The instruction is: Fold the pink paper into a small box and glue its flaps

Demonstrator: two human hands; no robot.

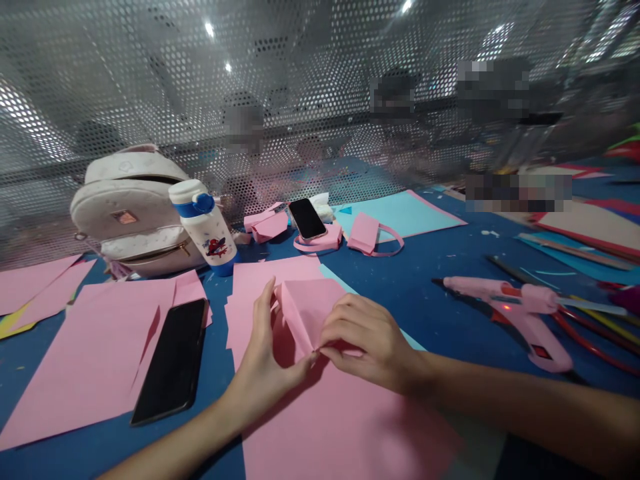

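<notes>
A folded piece of pink paper (307, 303) lies on larger pink sheets (345, 420) in front of me. My left hand (263, 363) presses on its left side, fingers up along the fold and thumb meeting the paper's lower corner. My right hand (367, 337) is curled on the right side, its fingertips pinching the same corner. Both hands grip the folded paper on the blue table (430, 293).
A black phone (173, 360) lies on pink sheets at left. Behind stand a white bottle (205, 227) and a white backpack (127, 210). Small pink paper bags (367, 233) and another phone (307, 218) sit farther back. A pink glue gun (515, 313) lies at right before a perforated metal screen (310, 87).
</notes>
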